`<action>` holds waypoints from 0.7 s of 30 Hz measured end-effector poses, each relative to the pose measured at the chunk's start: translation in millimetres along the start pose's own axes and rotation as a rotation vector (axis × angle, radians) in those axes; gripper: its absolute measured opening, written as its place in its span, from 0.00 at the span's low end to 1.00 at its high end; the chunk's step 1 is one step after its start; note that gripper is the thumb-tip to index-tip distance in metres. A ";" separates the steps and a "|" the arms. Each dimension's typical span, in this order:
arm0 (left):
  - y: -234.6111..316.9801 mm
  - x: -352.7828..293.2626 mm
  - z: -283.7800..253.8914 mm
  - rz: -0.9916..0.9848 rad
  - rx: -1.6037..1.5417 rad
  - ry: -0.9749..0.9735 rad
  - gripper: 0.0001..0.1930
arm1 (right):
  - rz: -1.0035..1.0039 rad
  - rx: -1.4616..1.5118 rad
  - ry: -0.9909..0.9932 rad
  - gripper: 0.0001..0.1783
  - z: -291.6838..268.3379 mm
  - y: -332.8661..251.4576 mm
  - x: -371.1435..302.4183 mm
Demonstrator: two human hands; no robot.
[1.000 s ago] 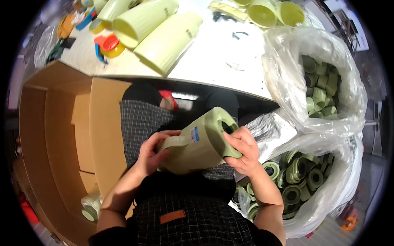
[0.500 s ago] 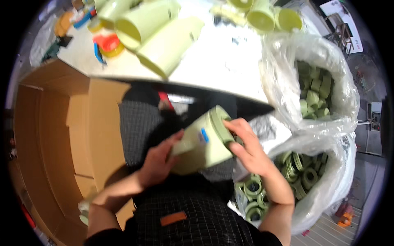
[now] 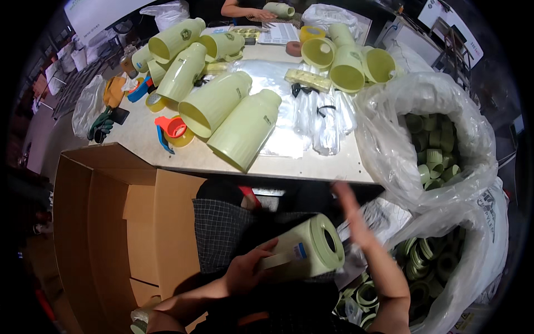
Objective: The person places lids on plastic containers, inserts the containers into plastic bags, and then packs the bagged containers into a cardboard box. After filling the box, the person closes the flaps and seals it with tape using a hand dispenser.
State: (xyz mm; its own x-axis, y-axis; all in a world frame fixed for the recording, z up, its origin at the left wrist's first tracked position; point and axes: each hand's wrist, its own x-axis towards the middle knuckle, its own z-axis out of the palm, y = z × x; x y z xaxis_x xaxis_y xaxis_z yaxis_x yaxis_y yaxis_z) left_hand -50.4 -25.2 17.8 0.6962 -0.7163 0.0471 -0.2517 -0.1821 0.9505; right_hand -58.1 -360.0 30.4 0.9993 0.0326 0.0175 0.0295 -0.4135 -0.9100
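A pale green thermos jug shell (image 3: 297, 247) with a small blue label lies tilted above my lap. My left hand (image 3: 245, 273) is closed on its side handle. At the shell's right end sits a green ring (image 3: 337, 257) around a dark round opening. My right hand (image 3: 349, 210) is off the shell, above and to the right of it, near the table's front edge. Motion smears its fingers, so I cannot tell whether it holds anything.
More green jug shells (image 3: 245, 131) lie on the table (image 3: 206, 161) with tape rolls (image 3: 181, 139) and plastic bags (image 3: 325, 131). A cardboard box (image 3: 178, 217) stands left. At right, plastic-lined sacks hold green cups (image 3: 436, 142) and rings (image 3: 420, 259). Another person's hand (image 3: 264, 14) is across the table.
My right hand has let go of the ringed end of the shell and moved up and away. My left hand still holds the shell, now lower in view. The view has tilted up.
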 end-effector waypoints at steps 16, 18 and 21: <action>-93.1 329.9 -138.9 -0.040 -0.628 0.856 0.20 | -0.088 0.159 -0.181 0.32 8.4 -1.1 19.5; -70.8 328.5 -105.6 -0.216 -0.350 0.786 0.21 | -0.055 0.182 -0.155 0.32 4.0 3.3 14.9; -75.4 277.3 -52.7 0.003 0.312 0.660 0.13 | -0.123 0.126 -0.140 0.33 2.2 3.5 24.2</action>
State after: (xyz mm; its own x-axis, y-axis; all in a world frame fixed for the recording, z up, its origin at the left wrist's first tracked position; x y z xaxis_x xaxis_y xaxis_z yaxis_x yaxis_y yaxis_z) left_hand 197.0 -174.7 -24.7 0.9307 -0.1800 0.3183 -0.3656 -0.4349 0.8230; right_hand -33.9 -358.6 26.8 0.9753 0.2053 0.0814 0.1387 -0.2823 -0.9492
